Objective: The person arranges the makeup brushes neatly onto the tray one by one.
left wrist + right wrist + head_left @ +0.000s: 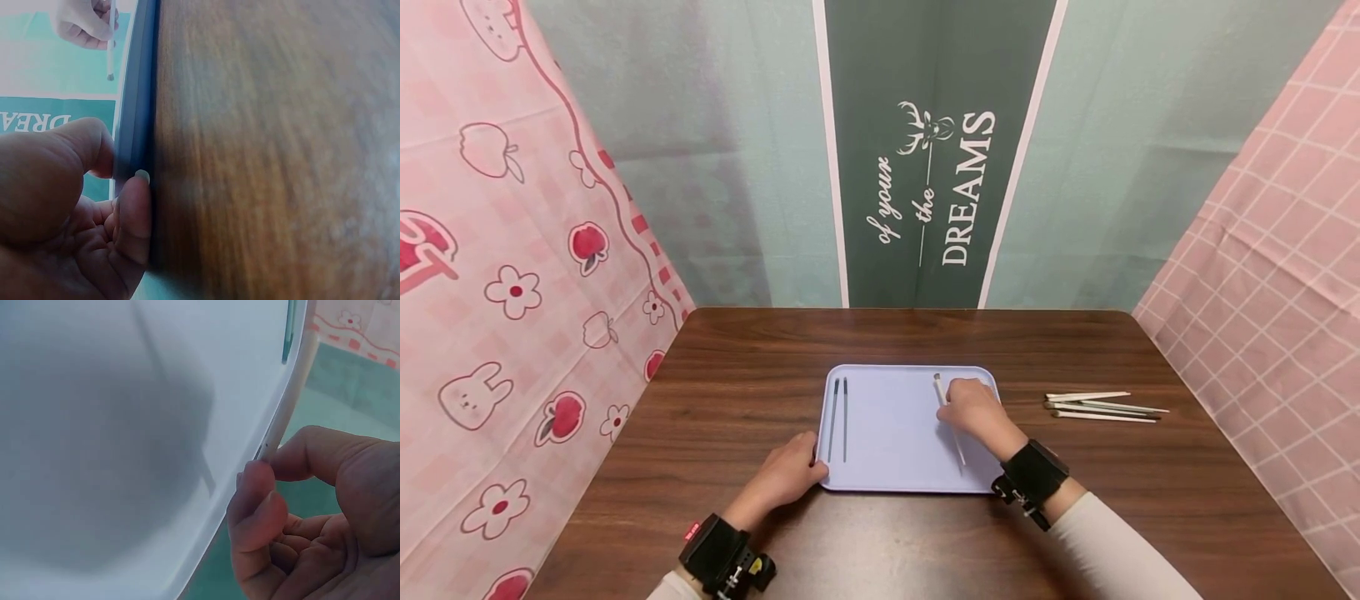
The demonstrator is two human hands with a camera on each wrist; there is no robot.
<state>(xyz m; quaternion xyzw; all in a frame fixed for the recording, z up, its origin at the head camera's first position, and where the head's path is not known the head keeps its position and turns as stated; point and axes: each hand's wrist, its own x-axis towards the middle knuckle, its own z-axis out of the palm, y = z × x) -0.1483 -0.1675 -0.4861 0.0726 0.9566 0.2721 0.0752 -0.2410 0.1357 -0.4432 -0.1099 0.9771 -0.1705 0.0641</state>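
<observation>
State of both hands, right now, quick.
Left hand: closed, gripping the tray by its edge.
Right hand: closed, holding a white brush above the tray.

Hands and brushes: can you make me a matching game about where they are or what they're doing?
1. Left hand
2. Right hand
3. Two dark brushes
4. Brush pile

A. On the table, right of the tray
B. Holds a pale brush
C. Inside the tray, at its left
D. At the tray's near left corner

Pairs: 1-D, 2-B, 3-C, 4-A
</observation>
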